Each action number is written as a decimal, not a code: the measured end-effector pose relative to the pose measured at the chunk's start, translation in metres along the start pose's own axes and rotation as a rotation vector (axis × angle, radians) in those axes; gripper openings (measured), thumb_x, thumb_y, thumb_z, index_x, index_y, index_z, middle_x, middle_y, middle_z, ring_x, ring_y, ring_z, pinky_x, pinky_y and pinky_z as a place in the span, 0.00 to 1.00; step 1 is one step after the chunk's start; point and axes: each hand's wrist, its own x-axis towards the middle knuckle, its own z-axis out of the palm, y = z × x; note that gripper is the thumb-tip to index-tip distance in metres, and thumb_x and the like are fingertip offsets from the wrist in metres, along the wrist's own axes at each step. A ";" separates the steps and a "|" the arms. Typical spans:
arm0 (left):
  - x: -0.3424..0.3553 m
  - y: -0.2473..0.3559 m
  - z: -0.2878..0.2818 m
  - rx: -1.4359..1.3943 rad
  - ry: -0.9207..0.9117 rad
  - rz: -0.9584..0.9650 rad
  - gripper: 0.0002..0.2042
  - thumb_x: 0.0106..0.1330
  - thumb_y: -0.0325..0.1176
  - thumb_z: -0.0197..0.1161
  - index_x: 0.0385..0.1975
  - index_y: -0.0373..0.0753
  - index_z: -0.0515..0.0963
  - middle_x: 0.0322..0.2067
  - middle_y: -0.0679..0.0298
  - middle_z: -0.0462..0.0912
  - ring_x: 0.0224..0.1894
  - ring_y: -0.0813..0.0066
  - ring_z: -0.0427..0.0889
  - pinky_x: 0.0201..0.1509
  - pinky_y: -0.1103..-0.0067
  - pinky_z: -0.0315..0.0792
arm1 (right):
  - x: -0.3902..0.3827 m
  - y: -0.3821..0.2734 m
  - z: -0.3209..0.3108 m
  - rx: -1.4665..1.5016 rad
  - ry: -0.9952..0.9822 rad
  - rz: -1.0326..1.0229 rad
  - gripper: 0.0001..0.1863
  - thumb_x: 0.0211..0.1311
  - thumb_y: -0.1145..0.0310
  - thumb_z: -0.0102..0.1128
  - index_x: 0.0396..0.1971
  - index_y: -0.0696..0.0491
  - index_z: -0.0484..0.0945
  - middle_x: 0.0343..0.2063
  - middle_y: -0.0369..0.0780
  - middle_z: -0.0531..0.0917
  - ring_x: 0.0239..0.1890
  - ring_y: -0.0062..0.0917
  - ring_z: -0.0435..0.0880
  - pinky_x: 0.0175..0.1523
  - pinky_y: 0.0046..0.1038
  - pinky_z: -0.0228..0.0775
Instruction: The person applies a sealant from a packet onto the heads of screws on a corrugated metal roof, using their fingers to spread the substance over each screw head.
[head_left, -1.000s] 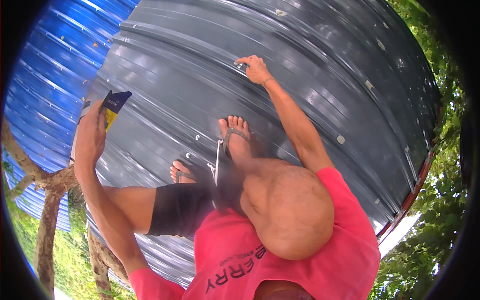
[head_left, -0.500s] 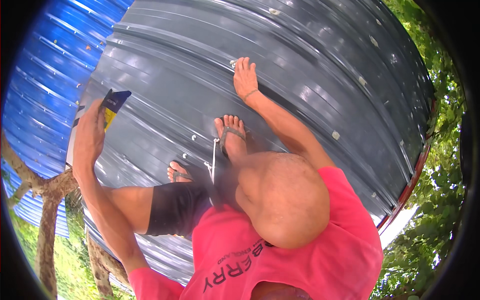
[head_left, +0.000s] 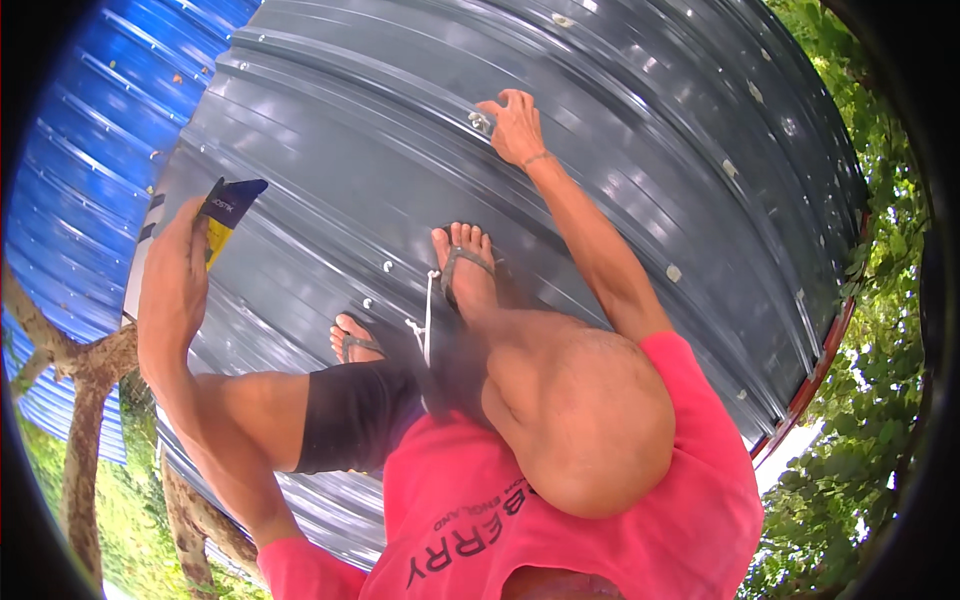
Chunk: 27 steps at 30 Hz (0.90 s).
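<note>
My left hand (head_left: 172,270) is closed around a soft sealant pack (head_left: 232,203) with a dark blue end and a yellow band. The pack's creased dark tip sticks out past my fingers, and my palm hides much of the rest. My right hand (head_left: 517,128) is over the dark grey corrugated metal roof (head_left: 330,130), its thumb stretched out to the left, apart from the bent fingers. I see nothing held in it. Just below that thumb, a whitish dab (head_left: 480,122) covers a spot on a roof rib.
Both my feet (head_left: 465,255), in sandals, rest on the ribbed sheet. White-dabbed screws (head_left: 387,266) dot it. A blue corrugated roof (head_left: 110,130) lies at left, beside a tree branch (head_left: 95,370). The grey roof's red edge (head_left: 825,350) borders leafy foliage (head_left: 840,480) at right.
My right hand has shifted slightly right and up off the whitish dab, and its thumb now stands apart. My left hand keeps its hold on the sealant pack.
</note>
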 end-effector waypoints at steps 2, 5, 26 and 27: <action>-0.007 0.000 -0.003 -0.004 0.009 -0.004 0.15 0.77 0.30 0.48 0.60 0.34 0.71 0.47 0.42 0.80 0.49 0.39 0.77 0.56 0.64 0.70 | 0.007 0.003 0.007 -0.110 -0.030 -0.079 0.23 0.59 0.76 0.59 0.52 0.36 0.85 0.61 0.46 0.71 0.67 0.43 0.63 0.65 0.44 0.61; -0.012 0.000 -0.004 0.045 0.005 -0.033 0.16 0.78 0.30 0.48 0.61 0.34 0.70 0.48 0.42 0.80 0.50 0.40 0.77 0.57 0.64 0.70 | 0.011 0.005 0.012 -0.221 -0.071 -0.147 0.25 0.59 0.76 0.59 0.53 0.32 0.85 0.63 0.45 0.69 0.68 0.42 0.62 0.67 0.44 0.59; -0.023 0.008 -0.006 0.027 -0.008 -0.081 0.16 0.78 0.30 0.47 0.61 0.35 0.70 0.48 0.45 0.80 0.49 0.46 0.78 0.58 0.67 0.70 | -0.063 -0.021 0.039 -0.150 0.146 -0.023 0.31 0.59 0.68 0.58 0.65 0.54 0.70 0.69 0.56 0.62 0.72 0.53 0.56 0.71 0.54 0.49; -0.025 0.008 -0.006 0.027 -0.009 -0.096 0.16 0.78 0.30 0.47 0.61 0.35 0.70 0.48 0.45 0.80 0.49 0.46 0.79 0.58 0.67 0.70 | -0.063 -0.022 0.039 -0.126 0.151 -0.005 0.31 0.59 0.68 0.57 0.65 0.54 0.70 0.69 0.56 0.62 0.72 0.53 0.56 0.71 0.54 0.48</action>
